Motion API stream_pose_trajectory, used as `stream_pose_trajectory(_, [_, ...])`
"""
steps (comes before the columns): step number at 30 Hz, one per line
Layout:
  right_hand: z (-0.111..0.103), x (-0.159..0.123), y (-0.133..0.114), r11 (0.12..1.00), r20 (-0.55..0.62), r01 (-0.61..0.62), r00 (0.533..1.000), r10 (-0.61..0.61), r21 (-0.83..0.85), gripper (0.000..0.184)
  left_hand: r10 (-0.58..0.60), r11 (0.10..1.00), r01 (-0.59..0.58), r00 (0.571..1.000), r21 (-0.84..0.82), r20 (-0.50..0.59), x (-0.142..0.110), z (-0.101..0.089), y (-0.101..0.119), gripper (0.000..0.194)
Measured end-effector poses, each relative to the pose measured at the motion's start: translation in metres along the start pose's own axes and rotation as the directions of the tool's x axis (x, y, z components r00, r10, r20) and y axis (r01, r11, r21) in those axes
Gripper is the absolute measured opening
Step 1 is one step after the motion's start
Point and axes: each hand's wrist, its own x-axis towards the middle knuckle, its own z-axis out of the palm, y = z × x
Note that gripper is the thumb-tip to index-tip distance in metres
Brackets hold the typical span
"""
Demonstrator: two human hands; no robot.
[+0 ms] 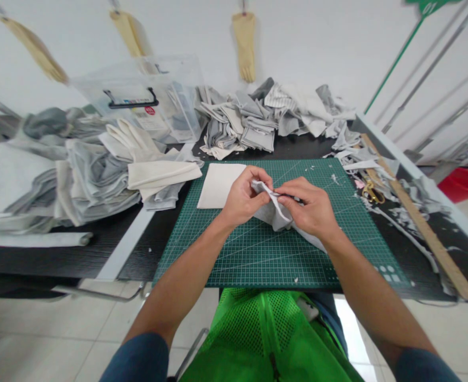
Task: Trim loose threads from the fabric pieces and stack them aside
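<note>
A piece of light grey cloth (272, 215) is held up over the green cutting mat (234, 260), its folded edge turned toward me. My left hand (246, 195) pinches this edge between thumb and fingers. Close against it, my right hand (308, 206) is closed around a thin dark tool (296, 199), whose tip meets the cloth edge; its exact kind is too small to tell. Part of the cloth hangs below my right hand onto the mat. Beside my left hand, a cream rectangular piece (214, 185) lies flat on the mat.
Folded grey and cream cloths (94, 175) are heaped at left, before a clear plastic box (138, 101). More cloth (253, 119) is piled at the back. On the right lie a wooden ruler (428, 228), gold-handled scissors (372, 192) and scraps (414, 196).
</note>
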Motion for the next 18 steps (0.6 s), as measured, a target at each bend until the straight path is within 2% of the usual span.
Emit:
stream_pose_trajectory(7, [-0.0035,0.0019,-0.0042,1.0,-0.033,-0.004,0.999,0.004,-0.006,0.017,-0.027,0.988,0.024,1.0,-0.151,-0.016,-0.0005,-0.0002,-0.0034,0.034])
stream_pose_trajectory(11, [-0.0041,0.0014,-0.0046,1.0,-0.027,-0.003,1.0,0.003,-0.014,0.019,-0.012,0.988,0.012,1.0,-0.153,0.001,-0.0005,-0.0015,-0.0051,0.028])
stream_pose_trajectory(18, [-0.0034,-0.0003,-0.0014,0.998,-0.01,0.04,0.999,-0.041,-0.041,0.02,-0.03,0.991,0.028,0.999,-0.128,-0.012,-0.0007,-0.0029,-0.006,0.031])
